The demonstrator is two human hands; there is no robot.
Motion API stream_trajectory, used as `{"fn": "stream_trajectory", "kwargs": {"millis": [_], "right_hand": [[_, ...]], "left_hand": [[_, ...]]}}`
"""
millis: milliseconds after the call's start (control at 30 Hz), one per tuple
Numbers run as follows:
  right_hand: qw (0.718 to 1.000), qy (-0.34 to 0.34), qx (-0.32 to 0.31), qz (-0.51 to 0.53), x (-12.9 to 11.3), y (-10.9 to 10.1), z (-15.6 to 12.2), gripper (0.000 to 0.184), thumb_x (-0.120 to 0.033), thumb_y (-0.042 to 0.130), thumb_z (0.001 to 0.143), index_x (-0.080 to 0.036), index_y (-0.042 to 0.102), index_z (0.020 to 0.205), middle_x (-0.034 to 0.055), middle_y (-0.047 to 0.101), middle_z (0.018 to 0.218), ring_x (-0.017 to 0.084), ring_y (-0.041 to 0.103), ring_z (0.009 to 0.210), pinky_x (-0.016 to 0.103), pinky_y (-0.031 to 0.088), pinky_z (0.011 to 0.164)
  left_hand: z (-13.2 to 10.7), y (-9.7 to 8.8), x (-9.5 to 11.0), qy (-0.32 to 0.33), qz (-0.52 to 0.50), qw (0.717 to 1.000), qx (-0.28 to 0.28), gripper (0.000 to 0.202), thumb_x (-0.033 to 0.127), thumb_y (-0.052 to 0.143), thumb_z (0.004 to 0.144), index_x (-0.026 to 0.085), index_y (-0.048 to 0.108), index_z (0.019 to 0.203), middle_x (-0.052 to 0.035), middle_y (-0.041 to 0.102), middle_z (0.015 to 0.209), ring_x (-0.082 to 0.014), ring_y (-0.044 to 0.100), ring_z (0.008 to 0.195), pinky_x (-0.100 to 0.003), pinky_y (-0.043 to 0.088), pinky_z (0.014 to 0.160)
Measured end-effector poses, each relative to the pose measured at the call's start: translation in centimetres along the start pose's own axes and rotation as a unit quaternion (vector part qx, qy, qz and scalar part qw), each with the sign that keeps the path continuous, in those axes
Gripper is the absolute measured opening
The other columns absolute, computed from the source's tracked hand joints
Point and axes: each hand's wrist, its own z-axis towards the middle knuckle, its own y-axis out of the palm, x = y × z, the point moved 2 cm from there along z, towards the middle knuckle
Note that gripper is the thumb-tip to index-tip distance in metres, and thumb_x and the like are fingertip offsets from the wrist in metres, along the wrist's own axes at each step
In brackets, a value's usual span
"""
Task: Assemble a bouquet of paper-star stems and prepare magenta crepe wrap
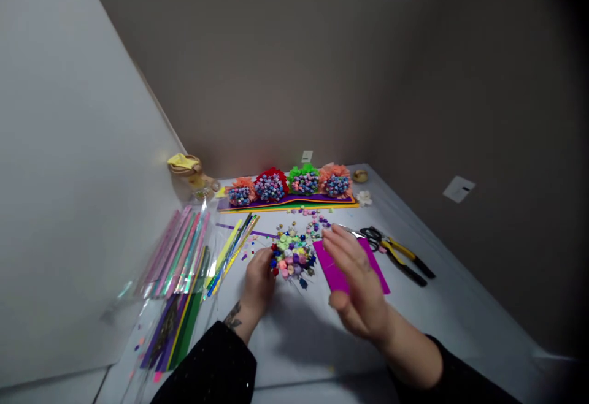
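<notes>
My left hand [259, 278] is closed around the lower part of a bouquet of small folded-paper stars [293, 255], in green, pink, purple, red and dark blue. Thin stems poke out below the stars, and my fingers hide the place where they are gripped. To the right, my right hand [356, 281] is raised with its fingers stretched out, and nothing shows in it. Under that hand lies a magenta paper sheet [378, 272], partly covered from view. Loose paper stars [317, 223] are scattered behind the bouquet.
Finished bouquets in ruffled paper, one of them red [271, 184], stand along the back. Pliers with yellow-black handles [407, 260] and scissors [372, 236] lie at right. Clear bags of paper strips [177, 257] fill the left side, near a wicker basket [188, 168].
</notes>
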Motion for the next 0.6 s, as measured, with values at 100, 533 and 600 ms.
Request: {"fn": "stream_trajectory", "kwargs": {"millis": [100, 533, 600], "right_hand": [[0.991, -0.038, -0.105, -0.070, -1.8, 1.1, 0.3, 0.080, -0.065, 0.025, 0.087, -0.015, 0.010, 0.148, 0.0186, 0.034, 0.146, 0.035, 0.021, 0.139, 0.057, 0.028, 0.107], [0.989, 0.001, -0.126, -0.082, -0.4, 3.7, -0.1, 0.084, -0.065, 0.024, 0.087, -0.014, -0.002, 0.148, 0.0192, 0.020, 0.152, 0.032, 0.011, 0.142, 0.055, 0.027, 0.109], [0.987, -0.006, -0.129, -0.092, -0.1, 4.1, -0.2, 0.083, -0.064, 0.028, 0.087, -0.015, 0.000, 0.149, 0.0186, 0.021, 0.152, 0.033, 0.010, 0.142, 0.057, 0.026, 0.108]], "left_hand": [[0.1, 0.1, 0.2, 0.041, 0.028, 0.999, -0.019, 0.018, 0.016, 0.048, 0.079, 0.018, 0.063, 0.088, -0.0065, 0.068, 0.085, -0.0197, 0.062, 0.083, -0.034, 0.050, 0.077], [0.0, 0.7, 0.6, 0.067, 0.029, 0.995, -0.065, 0.026, 0.015, 0.039, 0.087, 0.015, 0.060, 0.102, -0.0099, 0.066, 0.094, -0.0193, 0.061, 0.090, -0.035, 0.050, 0.081], [-0.1, 0.9, 0.6, 0.070, 0.027, 0.995, -0.065, 0.026, 0.014, 0.039, 0.087, 0.015, 0.060, 0.102, -0.0100, 0.066, 0.093, -0.0193, 0.061, 0.089, -0.035, 0.050, 0.080]]}}
